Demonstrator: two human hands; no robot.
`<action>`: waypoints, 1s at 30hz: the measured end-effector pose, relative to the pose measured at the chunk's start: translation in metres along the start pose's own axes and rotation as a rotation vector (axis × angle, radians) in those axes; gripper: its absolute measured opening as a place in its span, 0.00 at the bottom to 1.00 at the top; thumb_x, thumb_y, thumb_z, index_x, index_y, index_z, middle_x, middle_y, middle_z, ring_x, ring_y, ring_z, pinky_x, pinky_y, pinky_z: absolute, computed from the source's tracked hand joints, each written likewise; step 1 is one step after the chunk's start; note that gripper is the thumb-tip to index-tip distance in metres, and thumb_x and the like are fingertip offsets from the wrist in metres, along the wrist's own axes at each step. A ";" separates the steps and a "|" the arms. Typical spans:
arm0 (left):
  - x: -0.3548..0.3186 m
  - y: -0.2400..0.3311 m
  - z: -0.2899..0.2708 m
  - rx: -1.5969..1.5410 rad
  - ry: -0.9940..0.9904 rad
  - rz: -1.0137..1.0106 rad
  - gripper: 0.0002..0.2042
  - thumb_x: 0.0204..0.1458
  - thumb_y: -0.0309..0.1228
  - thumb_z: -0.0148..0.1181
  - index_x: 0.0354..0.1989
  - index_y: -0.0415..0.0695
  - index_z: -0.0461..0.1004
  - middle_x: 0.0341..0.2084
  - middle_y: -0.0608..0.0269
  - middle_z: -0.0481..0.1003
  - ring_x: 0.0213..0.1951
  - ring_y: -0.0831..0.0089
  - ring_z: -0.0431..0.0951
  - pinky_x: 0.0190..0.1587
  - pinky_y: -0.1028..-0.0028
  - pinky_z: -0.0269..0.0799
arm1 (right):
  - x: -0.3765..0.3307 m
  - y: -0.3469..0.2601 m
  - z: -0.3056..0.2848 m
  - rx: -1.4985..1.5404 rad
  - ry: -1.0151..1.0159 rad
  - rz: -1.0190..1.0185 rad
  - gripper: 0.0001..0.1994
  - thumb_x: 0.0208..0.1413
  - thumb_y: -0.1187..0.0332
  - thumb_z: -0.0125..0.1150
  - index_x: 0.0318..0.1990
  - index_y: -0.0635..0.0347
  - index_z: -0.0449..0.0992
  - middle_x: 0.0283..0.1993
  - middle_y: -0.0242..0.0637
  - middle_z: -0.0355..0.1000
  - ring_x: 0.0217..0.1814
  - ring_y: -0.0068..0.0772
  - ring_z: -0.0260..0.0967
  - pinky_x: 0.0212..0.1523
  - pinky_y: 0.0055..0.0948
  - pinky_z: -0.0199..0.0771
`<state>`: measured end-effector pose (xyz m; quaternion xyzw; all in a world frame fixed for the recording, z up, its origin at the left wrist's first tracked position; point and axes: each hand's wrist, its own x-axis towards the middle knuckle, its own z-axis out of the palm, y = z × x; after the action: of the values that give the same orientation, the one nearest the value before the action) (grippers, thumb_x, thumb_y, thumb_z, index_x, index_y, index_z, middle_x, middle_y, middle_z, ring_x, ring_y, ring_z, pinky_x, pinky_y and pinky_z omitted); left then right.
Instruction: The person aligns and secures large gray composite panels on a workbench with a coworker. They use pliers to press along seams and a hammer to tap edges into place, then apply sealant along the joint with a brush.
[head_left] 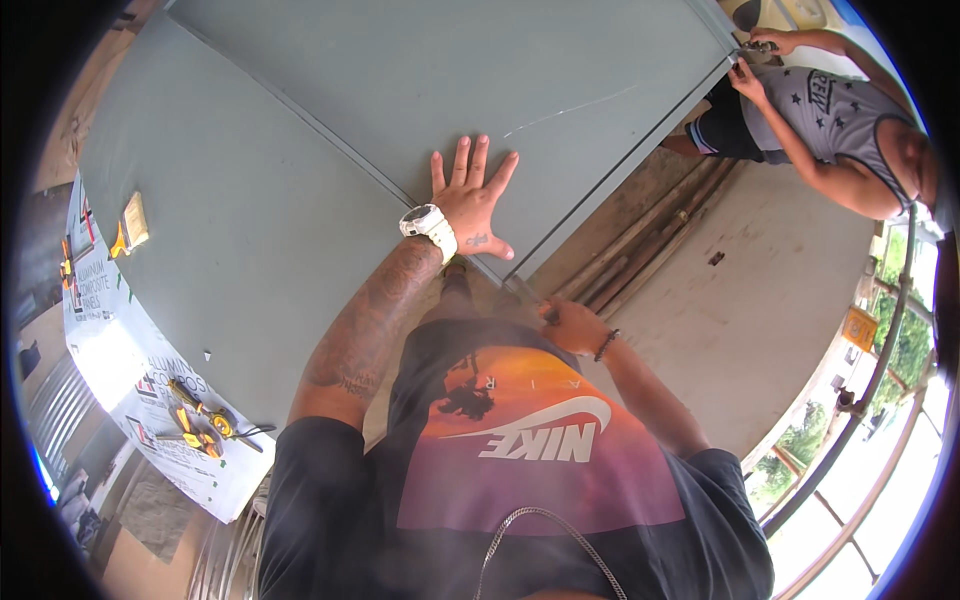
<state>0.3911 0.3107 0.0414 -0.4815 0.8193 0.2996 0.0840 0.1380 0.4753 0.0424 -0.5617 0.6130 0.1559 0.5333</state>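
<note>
My left hand lies flat with fingers spread on a large grey-green panel, near its lower edge; a white watch sits on that wrist. My right hand is closed around a small dark tool at the panel's near edge, its tip hidden. A second grey panel lies alongside to the left, with a seam between the two.
Another person in a grey sleeveless shirt holds the panel's far corner with both hands. Yellow hand tools lie on a white printed sheet at lower left. Wooden strips lie on the concrete floor. A metal railing curves at right.
</note>
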 end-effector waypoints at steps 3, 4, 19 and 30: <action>0.001 0.000 0.001 0.002 -0.001 0.001 0.73 0.30 0.67 0.78 0.81 0.60 0.31 0.78 0.36 0.26 0.78 0.36 0.23 0.71 0.26 0.25 | 0.002 0.007 0.003 0.033 0.000 -0.021 0.24 0.51 0.60 0.68 0.55 0.60 0.77 0.46 0.50 0.81 0.50 0.48 0.80 0.50 0.39 0.77; 0.002 -0.001 0.002 0.001 0.000 0.003 0.73 0.30 0.67 0.78 0.81 0.60 0.31 0.78 0.36 0.26 0.78 0.36 0.23 0.71 0.26 0.25 | 0.002 0.008 0.004 0.059 -0.009 -0.007 0.24 0.51 0.60 0.69 0.54 0.60 0.77 0.44 0.48 0.81 0.48 0.46 0.80 0.49 0.39 0.77; 0.001 0.004 -0.012 0.012 -0.076 -0.011 0.77 0.27 0.64 0.81 0.81 0.58 0.27 0.78 0.36 0.23 0.77 0.35 0.21 0.72 0.27 0.23 | -0.001 0.006 0.009 0.382 -0.041 0.000 0.24 0.50 0.59 0.66 0.50 0.68 0.78 0.45 0.52 0.81 0.51 0.43 0.79 0.53 0.38 0.76; 0.004 -0.001 -0.013 -0.081 -0.080 -0.004 0.75 0.29 0.59 0.83 0.81 0.58 0.29 0.79 0.40 0.25 0.78 0.38 0.21 0.72 0.29 0.22 | -0.017 -0.048 -0.027 0.330 -0.142 0.308 0.16 0.50 0.67 0.65 0.45 0.65 0.77 0.37 0.41 0.80 0.39 0.29 0.77 0.41 0.33 0.76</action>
<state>0.3919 0.3002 0.0495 -0.4738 0.8015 0.3515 0.0977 0.1627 0.4480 0.0865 -0.3545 0.6696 0.1720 0.6296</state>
